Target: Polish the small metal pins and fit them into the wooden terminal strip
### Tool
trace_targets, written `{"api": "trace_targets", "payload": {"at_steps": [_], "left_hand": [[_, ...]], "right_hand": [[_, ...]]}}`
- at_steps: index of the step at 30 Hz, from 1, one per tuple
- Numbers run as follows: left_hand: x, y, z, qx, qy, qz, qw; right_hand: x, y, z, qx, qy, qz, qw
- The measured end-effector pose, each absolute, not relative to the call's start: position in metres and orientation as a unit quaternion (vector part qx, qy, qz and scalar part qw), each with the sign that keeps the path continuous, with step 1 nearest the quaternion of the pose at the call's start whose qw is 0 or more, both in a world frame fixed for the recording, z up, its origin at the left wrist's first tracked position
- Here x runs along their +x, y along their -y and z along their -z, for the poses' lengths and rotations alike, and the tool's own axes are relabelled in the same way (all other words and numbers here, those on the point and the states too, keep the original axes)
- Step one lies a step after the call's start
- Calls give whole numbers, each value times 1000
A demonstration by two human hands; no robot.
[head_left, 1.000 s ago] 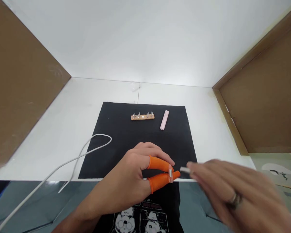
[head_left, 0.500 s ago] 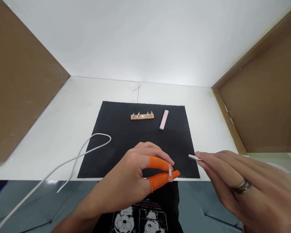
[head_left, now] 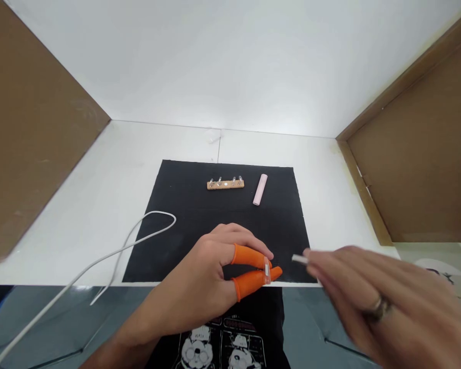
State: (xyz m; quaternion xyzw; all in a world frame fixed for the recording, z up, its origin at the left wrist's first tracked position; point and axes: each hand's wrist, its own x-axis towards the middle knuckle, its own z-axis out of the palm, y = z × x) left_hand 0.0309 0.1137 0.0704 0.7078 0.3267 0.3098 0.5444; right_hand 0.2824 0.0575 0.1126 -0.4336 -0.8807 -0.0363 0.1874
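Note:
My left hand (head_left: 218,269) wears orange finger cots on its thumb and index finger. Pinched between these two is a small clear piece (head_left: 267,270) with a whitish strip in it; its exact kind is not plain. To the right, my right hand (head_left: 372,292), with a ring on one finger, is blurred by motion. Out of its fingertips pokes the pale tip of a slim tool (head_left: 300,259), pointing left. The rest of the tool is hidden in the hand. A gap separates the tool's tip from the clear piece.
A black mat (head_left: 192,210) covers part of the white table (head_left: 126,164). On it lie a small wooden strip (head_left: 225,185) with several clear upright pegs and a pale pink bar (head_left: 260,189). A white cable (head_left: 111,253) loops in from the left. Brown panels (head_left: 34,128) flank the table.
My right hand has moved a little left and down with the slim tool, and its tip is closer to the clear piece. My left hand has shifted slightly left.

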Motion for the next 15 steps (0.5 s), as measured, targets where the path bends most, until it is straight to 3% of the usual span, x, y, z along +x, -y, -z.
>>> {"api": "trace_targets", "payload": {"at_steps": [3,6,11,15], "left_hand": [[31,-114,-70,705,-332,-319,539],[29,-114,-70,705,-332,-315,542],[29,-114,-69,707,-331,-309,543],[31,-115,-68,704,-334,-315,542]], "right_hand": [[265,-49,-110,-399,888,-31,226],[271,-52,-111,-395,898,-68,179],[295,-65,-115,-451,873,71,173],[278,-50,-119,-392,902,-67,167]]}}
